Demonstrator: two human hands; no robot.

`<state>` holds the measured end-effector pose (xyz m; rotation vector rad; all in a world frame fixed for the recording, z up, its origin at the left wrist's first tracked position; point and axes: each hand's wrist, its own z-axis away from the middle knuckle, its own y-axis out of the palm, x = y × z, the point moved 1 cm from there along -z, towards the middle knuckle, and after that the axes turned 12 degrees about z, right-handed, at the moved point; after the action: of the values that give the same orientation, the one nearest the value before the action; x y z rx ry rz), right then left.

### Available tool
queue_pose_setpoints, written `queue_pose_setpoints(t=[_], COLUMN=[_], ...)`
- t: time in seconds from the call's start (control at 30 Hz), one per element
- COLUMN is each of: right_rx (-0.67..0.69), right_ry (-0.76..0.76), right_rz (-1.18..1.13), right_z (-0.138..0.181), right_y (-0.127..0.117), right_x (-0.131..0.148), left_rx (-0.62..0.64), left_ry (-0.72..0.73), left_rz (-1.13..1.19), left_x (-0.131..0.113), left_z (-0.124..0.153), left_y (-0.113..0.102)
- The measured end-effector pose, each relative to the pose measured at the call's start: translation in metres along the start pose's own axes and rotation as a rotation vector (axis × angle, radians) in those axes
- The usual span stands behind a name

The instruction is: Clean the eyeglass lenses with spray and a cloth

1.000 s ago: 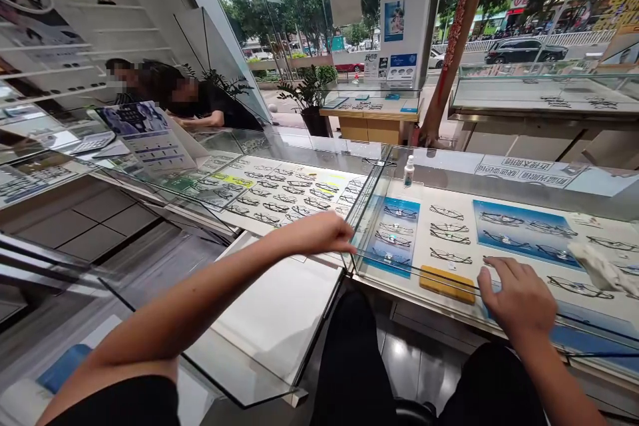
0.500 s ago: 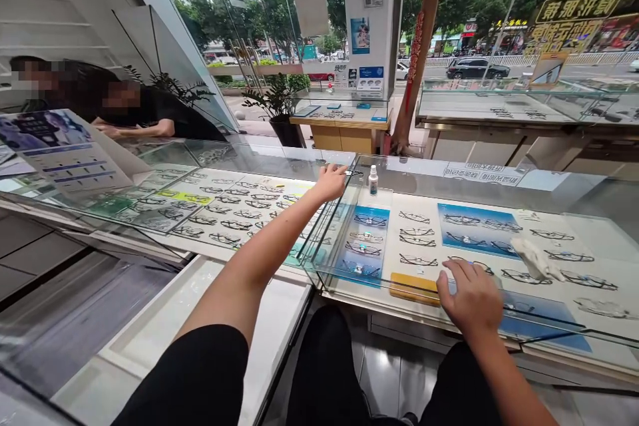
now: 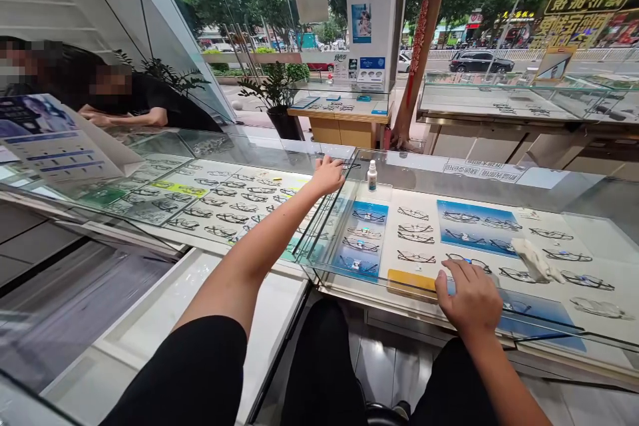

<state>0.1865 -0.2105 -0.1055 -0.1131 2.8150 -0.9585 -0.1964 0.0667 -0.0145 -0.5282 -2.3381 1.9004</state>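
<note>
My left hand (image 3: 328, 175) is stretched out over the glass counter top, by the joint between two display cases. Its fingers are bent around one end of a dark pair of eyeglasses (image 3: 351, 166), and the fingertips are partly hidden. Just to the right, a small white spray bottle (image 3: 372, 176) stands upright. My right hand (image 3: 470, 296) rests on the near edge of the right-hand case, fingers spread and holding nothing. Beneath the glass near it lie a yellow block (image 3: 412, 281) and several eyeglasses (image 3: 416, 257). A crumpled pale cloth (image 3: 535, 259) sits to the right of that hand.
Rows of eyeglasses (image 3: 232, 217) fill the left case. A calendar-like stand (image 3: 64, 143) is on the counter at left, with people leaning behind it. An open white drawer (image 3: 200, 319) lies below my left arm. A potted plant (image 3: 284, 123) stands beyond.
The whole view has shifted slightly. My left hand has drawn back a little, its fingers more bent, with the eyeglasses end still beside them. My right hand stays in place.
</note>
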Motion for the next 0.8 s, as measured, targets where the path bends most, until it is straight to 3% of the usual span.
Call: queue_pose_setpoints(t=[0.13,0.27,0.47,0.63,0.8], right_rx=[0.001,0.022,0.027,0.026,0.025], right_ry=[0.006,0.007,0.010,0.004,0.000], right_rz=[0.003,0.015,0.014,0.020,0.015], right_z=[-0.001,0.000,0.003,0.005,0.010], right_y=[-0.002,-0.001,0.002,0.006,0.012], right_x=[-0.001,-0.003,-0.007,-0.011,-0.017], left_rx=[-0.035,-0.025,0.184,0.459,0.710], left_ry=[0.040,0.047,-0.005,-0.125,-0.262], left_rz=[-0.011,0.016,0.089,0.222,0.348], left_x=[0.003,0.000,-0.008,-0.017,-0.017], left_z=[0.049,0.121,0.239,0.317,0.356], left_y=[-0.044,-0.101,-0.163,-0.183,-0.161])
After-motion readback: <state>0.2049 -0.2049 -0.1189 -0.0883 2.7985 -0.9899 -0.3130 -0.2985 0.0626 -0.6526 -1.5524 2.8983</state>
